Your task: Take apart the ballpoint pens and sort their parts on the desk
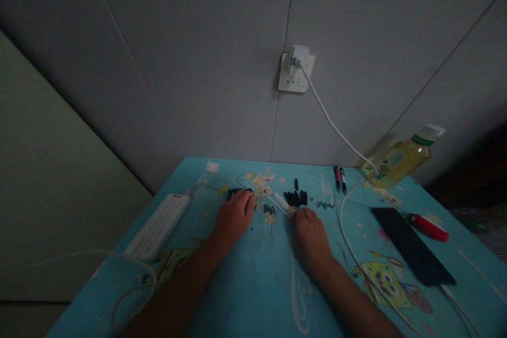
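Observation:
My left hand (236, 215) is closed, fingers curled, beside a pile of small black pieces (233, 193) on the table. Whatever is between its fingers is hidden. Thin white sticks (282, 202) lie fanned out in the middle, and their near ends meet the curled fingers of my right hand (311, 232). Just beyond that hand are several short black tubes (296, 198) in a row, with one more black tube (296, 184) behind them. Small dark pieces (269, 209) lie between the hands. Tiny grey pieces (325, 204) are spread to the right.
A white power strip (158, 227) lies at left with its cable. Two pens (339, 179), a tilted bottle of yellow liquid (404, 161), a black phone-like slab (412, 245) and a red-handled object (430, 227) are at right. A white cable (328, 119) hangs from the wall socket (295, 82).

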Tool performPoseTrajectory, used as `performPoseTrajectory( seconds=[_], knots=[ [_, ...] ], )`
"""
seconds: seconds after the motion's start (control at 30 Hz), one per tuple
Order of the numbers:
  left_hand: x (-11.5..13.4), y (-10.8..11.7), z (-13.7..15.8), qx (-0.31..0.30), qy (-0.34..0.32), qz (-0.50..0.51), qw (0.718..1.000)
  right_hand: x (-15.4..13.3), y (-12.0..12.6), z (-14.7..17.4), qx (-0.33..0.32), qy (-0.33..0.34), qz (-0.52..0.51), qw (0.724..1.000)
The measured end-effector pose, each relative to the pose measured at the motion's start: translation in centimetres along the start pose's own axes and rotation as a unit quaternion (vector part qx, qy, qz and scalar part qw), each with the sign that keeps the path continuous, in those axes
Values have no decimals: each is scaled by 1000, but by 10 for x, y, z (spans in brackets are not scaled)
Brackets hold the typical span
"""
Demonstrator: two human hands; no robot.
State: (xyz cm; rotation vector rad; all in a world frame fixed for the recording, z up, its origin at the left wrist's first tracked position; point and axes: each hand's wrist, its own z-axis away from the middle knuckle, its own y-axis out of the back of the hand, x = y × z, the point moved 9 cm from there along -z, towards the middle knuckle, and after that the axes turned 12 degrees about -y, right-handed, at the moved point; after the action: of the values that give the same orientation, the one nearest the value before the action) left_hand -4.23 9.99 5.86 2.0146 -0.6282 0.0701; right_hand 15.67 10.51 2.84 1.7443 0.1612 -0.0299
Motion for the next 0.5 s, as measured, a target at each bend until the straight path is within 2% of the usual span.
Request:
performPoseTrajectory(
  seconds=[0.27, 0.4, 0.5],
  knots=[
    [11, -11, 1, -28, -38, 56, 997, -8, 20, 2, -5, 55, -113, 992],
    [16, -13, 1, -55, -61, 48, 995, -8, 21, 1, -8, 53, -150, 987],
    [17, -15, 1, -75, -75, 31, 994, -1, 21, -3, -23, 31, -228, 973]
  ],
)
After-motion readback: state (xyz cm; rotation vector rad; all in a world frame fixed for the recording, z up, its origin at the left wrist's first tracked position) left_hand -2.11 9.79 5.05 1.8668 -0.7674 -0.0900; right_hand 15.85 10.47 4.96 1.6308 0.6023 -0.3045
